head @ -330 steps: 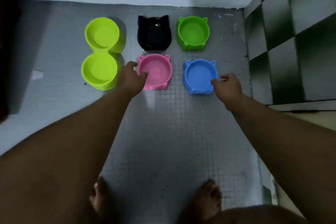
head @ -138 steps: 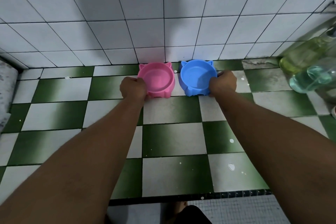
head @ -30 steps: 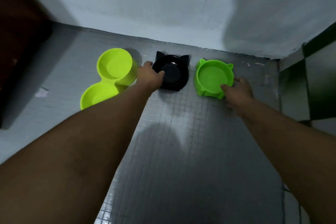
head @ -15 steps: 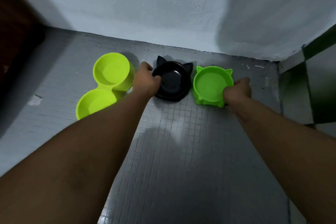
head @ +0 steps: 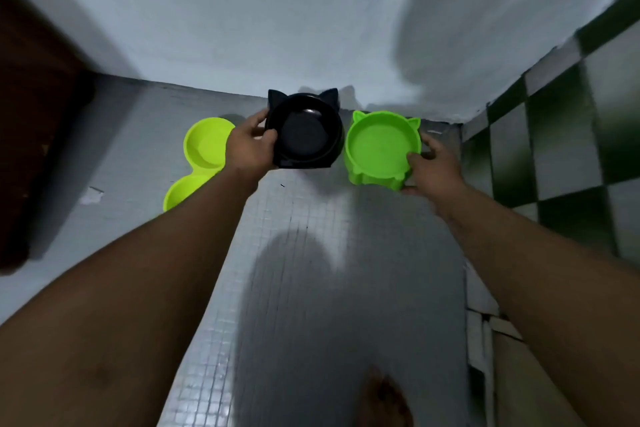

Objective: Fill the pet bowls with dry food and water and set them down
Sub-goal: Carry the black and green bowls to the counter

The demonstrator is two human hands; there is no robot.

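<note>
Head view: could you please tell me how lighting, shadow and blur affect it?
Head view: dim light; a shadow crosses the floor; a small glint sits inside the black bowl; the right hand on the green bowl looks slightly smeared; lines bend near the edges.

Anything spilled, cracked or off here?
Nothing stands out. The black bowl in the left hand and the green bowl in the right hand look empty and intact, and no spill shows on the floor. Only a small pale scrap lies left of the double bowl.
</note>
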